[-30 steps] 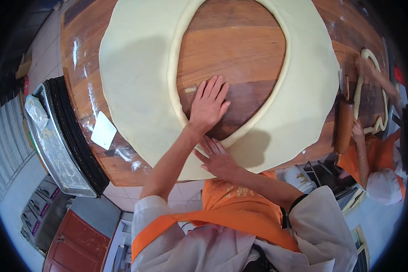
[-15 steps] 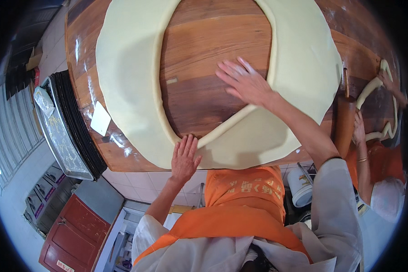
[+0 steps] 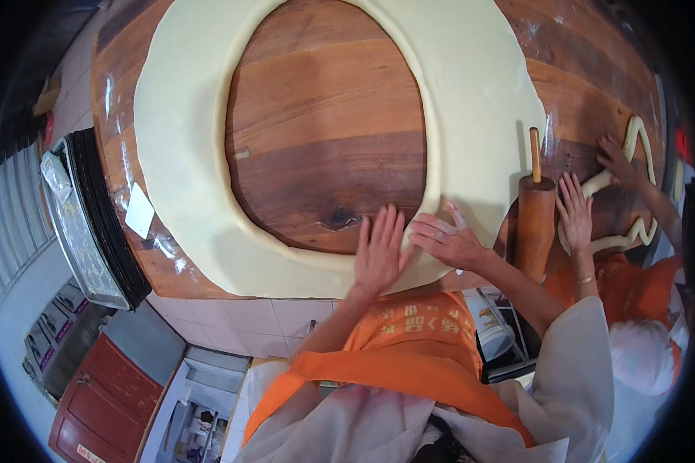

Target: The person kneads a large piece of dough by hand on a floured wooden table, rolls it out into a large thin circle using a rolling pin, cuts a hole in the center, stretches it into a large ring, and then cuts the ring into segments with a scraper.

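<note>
Head cam: L hand & R hand held fingers-out, nothing gripped, at dough rim; light, even pressure prob. best applied.

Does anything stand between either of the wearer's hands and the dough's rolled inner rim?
Nothing visible: the left hand and right hand both appear to touch the rolled rim directly. The rolling pin is to their right.
</note>
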`<state>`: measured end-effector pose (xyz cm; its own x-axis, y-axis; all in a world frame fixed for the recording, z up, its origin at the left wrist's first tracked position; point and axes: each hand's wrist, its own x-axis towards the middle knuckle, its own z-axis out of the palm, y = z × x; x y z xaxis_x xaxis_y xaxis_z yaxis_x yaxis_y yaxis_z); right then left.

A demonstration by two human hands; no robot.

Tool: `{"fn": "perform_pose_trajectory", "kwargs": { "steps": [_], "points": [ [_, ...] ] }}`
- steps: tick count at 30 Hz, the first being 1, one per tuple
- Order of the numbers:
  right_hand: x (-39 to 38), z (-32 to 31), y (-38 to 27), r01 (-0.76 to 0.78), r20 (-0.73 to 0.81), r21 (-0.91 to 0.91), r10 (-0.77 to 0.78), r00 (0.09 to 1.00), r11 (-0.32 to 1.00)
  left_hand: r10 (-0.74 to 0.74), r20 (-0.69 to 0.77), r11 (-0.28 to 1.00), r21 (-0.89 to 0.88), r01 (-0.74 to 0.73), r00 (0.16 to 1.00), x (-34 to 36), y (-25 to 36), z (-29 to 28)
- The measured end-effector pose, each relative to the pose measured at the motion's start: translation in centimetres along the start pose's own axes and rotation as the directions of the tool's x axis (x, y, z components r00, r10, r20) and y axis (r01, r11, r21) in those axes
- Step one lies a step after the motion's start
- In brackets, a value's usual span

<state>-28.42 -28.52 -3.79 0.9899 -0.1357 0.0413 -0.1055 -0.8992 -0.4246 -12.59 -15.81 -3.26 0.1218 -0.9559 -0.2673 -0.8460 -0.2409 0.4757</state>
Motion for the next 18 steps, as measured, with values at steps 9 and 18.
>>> {"fn": "perform_pose_trajectory", "kwargs": {
  "steps": [9,18],
  "points": [
    [17.6,-0.4,8.6,0.095,-0.065,-0.040,-0.098,0.993,0.995,-0.099,0.032,0.995,0.008,0.098,0.995,-5.0,4.7,4.1],
    [6.3,-7.8,13.3,-0.044,0.311,-0.177,0.098,0.945,0.983,0.307,0.101,0.951,0.015,-0.309,0.946,7.3,-0.4,-3.1]
  ]
}}
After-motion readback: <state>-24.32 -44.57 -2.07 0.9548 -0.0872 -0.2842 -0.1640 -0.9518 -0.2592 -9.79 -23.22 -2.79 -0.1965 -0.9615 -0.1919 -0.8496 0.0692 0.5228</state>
